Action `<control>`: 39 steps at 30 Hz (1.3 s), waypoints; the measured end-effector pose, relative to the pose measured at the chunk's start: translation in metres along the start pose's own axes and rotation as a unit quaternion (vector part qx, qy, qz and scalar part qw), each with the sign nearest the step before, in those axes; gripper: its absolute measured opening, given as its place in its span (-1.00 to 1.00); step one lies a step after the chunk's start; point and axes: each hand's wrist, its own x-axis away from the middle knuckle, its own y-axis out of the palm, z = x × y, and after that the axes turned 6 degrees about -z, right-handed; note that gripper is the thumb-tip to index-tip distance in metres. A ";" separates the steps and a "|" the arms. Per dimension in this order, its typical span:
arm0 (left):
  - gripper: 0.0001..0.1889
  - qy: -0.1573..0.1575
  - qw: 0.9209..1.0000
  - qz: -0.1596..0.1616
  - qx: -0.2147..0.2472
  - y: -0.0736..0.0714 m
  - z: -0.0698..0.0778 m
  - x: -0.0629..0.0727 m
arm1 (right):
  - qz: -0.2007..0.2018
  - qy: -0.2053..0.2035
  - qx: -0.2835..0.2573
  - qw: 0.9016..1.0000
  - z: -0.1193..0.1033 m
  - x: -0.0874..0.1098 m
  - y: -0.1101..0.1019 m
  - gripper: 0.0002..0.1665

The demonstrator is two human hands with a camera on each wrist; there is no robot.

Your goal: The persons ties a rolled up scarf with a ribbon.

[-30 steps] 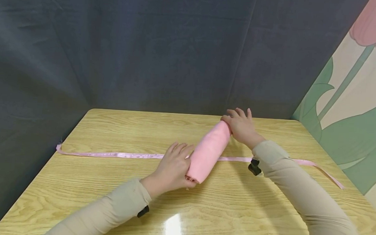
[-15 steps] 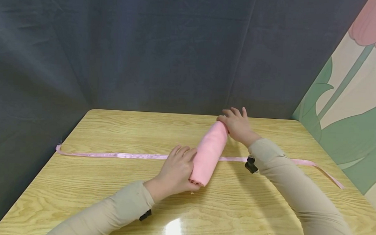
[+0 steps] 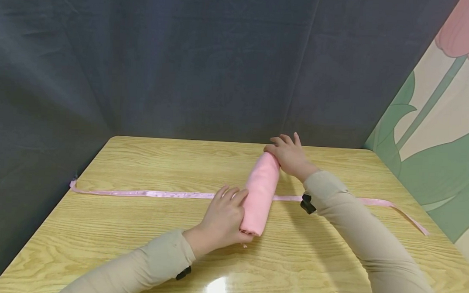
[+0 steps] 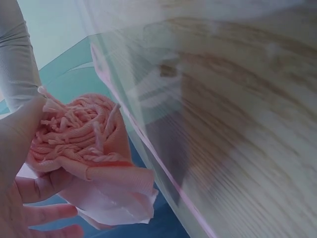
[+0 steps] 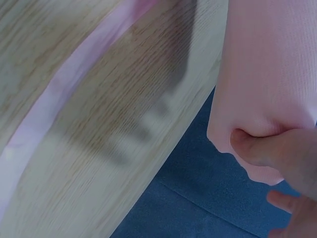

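A pink scarf [image 3: 260,195], rolled into a tight cylinder, is held above the table and slants away from me across a pink ribbon [image 3: 146,193]. My left hand [image 3: 223,218] grips the near end, thumb below and fingers along its left side. In the left wrist view, the coiled end of the scarf [image 4: 81,129] shows twisted fringe and a loose flap beneath. The far end is in my right hand [image 3: 290,157]. Its thumb [image 5: 260,146] presses into the fabric in the right wrist view. The roll covers the ribbon's middle.
The ribbon lies crosswise on the wood-grain table [image 3: 159,165], from the left edge toward the right side. A dark curtain [image 3: 206,66] hangs behind and to the left. At right stands a wall panel [image 3: 447,142] with a painted tulip.
Both hands carry the rolled scarf; its far end has swung left, while its near end has moved slightly right and toward me. The roll now points more straight ahead. The ribbon stays put.
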 end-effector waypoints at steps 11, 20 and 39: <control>-0.48 -0.003 1.000 0.001 -0.008 0.001 0.005 0.000 | -0.004 -0.002 0.000 1.000 -0.005 -0.006 0.003 -0.46; -0.46 -0.002 1.000 0.001 -0.013 0.001 0.006 0.001 | -0.001 -0.016 -0.001 1.000 -0.009 -0.010 0.003 -0.52; -0.49 -0.007 1.000 -0.022 0.006 0.003 0.012 0.000 | -0.006 -0.027 -0.005 1.000 -0.017 -0.015 0.006 -0.56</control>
